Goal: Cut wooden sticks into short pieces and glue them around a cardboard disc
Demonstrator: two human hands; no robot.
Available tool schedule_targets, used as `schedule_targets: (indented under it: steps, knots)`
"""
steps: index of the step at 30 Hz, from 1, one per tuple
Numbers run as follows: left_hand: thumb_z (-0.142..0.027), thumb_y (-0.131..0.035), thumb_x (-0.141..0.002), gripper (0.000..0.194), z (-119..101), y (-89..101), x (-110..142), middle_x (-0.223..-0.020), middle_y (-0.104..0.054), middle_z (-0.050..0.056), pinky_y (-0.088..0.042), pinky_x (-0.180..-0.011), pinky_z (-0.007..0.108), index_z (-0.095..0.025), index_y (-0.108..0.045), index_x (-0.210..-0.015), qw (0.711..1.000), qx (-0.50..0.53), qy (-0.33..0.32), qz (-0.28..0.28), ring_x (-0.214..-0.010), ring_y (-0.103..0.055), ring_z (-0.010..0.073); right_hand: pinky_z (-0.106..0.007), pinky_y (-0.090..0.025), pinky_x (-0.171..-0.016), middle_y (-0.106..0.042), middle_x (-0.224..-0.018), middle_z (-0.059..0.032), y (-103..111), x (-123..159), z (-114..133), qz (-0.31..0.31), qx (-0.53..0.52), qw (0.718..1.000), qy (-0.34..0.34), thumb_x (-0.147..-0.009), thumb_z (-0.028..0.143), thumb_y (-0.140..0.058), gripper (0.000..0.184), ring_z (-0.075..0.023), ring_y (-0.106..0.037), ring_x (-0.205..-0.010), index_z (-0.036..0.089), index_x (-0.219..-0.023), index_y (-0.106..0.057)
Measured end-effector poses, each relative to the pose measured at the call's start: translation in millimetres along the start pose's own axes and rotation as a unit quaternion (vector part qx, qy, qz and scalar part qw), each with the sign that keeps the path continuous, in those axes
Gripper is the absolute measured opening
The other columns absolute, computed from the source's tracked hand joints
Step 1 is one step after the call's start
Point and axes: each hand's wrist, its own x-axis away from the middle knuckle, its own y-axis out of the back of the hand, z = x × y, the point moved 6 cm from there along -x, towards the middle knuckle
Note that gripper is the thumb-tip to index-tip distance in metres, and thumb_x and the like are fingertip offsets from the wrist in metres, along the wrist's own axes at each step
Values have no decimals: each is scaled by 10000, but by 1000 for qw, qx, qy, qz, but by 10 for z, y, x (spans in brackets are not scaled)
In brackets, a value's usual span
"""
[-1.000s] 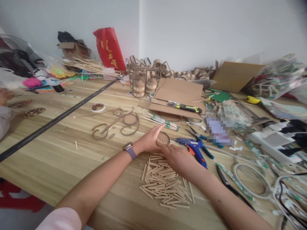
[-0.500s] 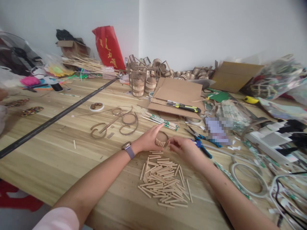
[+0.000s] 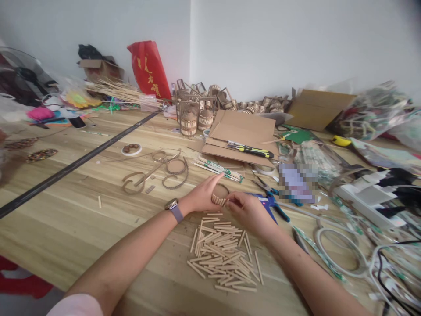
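Note:
A small round basket base (image 3: 218, 201), a dark hoop with short wooden sticks set upright along its near side, is held in my left hand (image 3: 201, 195). The thumb stretches along the far side of the hoop and the fingers curl round its left and near side. My right hand (image 3: 246, 210) is closed in a pinch at the right edge of the hoop, on a short wooden stick mostly hidden by the fingertips. Just below both hands lies a loose pile of short wooden sticks (image 3: 223, 252) on the table.
Beyond the hands are wrapped sticks (image 3: 219, 169) and cardboard sheets (image 3: 243, 127) with utility knives (image 3: 250, 150). Pliers (image 3: 272, 195) and a blue tool (image 3: 263, 204) lie right. Curled strips (image 3: 176, 175) lie left, past them a long dark bar (image 3: 82, 162). Finished small baskets (image 3: 188, 124) stand behind.
My right fingertips have moved slightly left, closer against the hoop's edge. My left hand keeps its hold. The whole view has shifted a little.

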Motion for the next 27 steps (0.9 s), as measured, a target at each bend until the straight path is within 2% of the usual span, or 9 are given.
schedule_targets:
  steps: [13, 20, 27]
  knots:
    - [-323, -778, -655, 1012, -24, 6, -5, -1506, -294, 193, -272, -1157, 434, -118, -204, -1463, 1000, -5, -7, -7, -1396, -291, 298, -264, -444, -664, -704, -822, -57, -72, 7, 4, -22, 21, 999, 20, -832, 157, -460, 170, -183, -637, -745, 178, -847, -628]
    - [-288, -805, -625, 1045, -28, 7, -5, -1507, -298, 186, -274, -1154, 441, -134, -204, -1466, 1000, -4, 0, 1, -1393, -297, 303, -274, -462, -684, -703, -834, -60, -86, 13, 2, -36, 30, 999, 27, -846, 164, -457, 164, -188, -643, -760, 187, -851, -619]
    - [-342, -856, -588, 1123, 5, 12, -1, -1519, -275, 189, -263, -1155, 450, -146, -195, -1474, 1000, 8, 7, 24, -1404, -272, 313, -268, -468, -667, -711, -814, -49, -84, 17, -20, -47, 36, 998, 29, -838, 158, -469, 158, -185, -652, -745, 190, -845, -624]
